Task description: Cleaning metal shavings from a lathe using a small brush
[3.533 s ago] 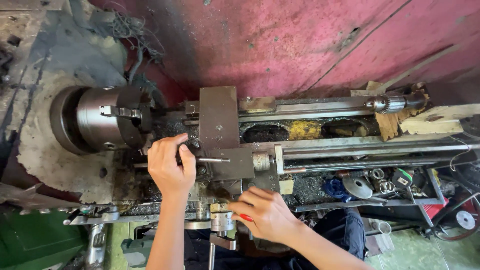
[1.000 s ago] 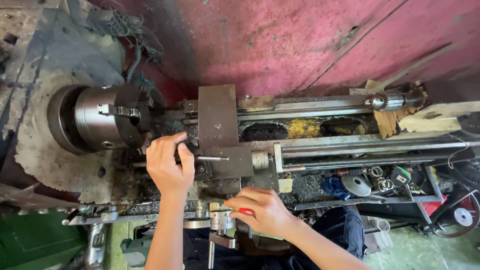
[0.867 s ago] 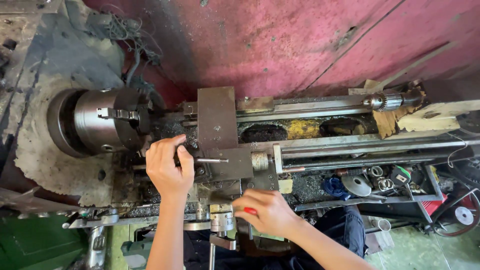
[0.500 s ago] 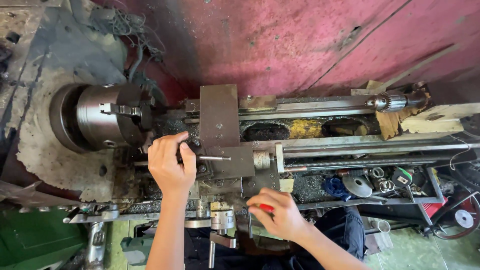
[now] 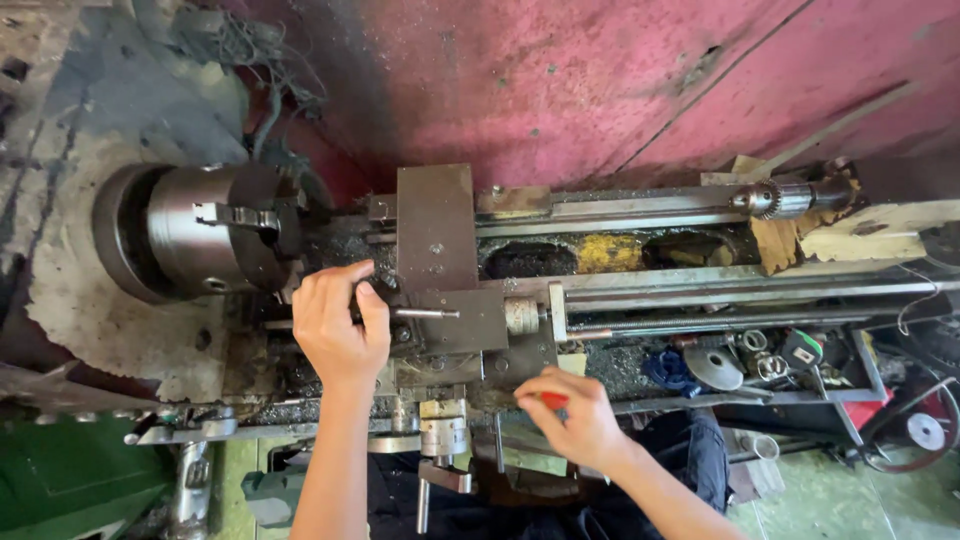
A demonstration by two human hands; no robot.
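Hands work at a metal lathe (image 5: pixel 640 275) that runs from nine o'clock to three o'clock across the view, in front of a red wall (image 5: pixel 600 80). The left hand (image 5: pixel 338 325) sits just right of the steel chuck (image 5: pixel 205 245), which lies at about nine o'clock; its grip is curled shut around a dark tool post handle (image 5: pixel 372 292) at the left end of the carriage (image 5: pixel 437 240), with the thumb on the near side and the fingers wrapped over the top. A thin steel rod (image 5: pixel 425 313) juts from beside that hand toward three o'clock. The right hand (image 5: pixel 570 415) is lower, at about six o'clock, by the front of the carriage; its fingertips are pinched closed on a small red object (image 5: pixel 553 400), most of which is hidden, so what kind of thing it is cannot be told. A crank handle (image 5: pixel 440 460) hangs just to the left of that hand. Toward three o'clock, a drill chuck (image 5: pixel 785 198) lies on the far rail, and a tray (image 5: pixel 860 375) on the near side holds round metal parts and a blue rag (image 5: pixel 668 368).
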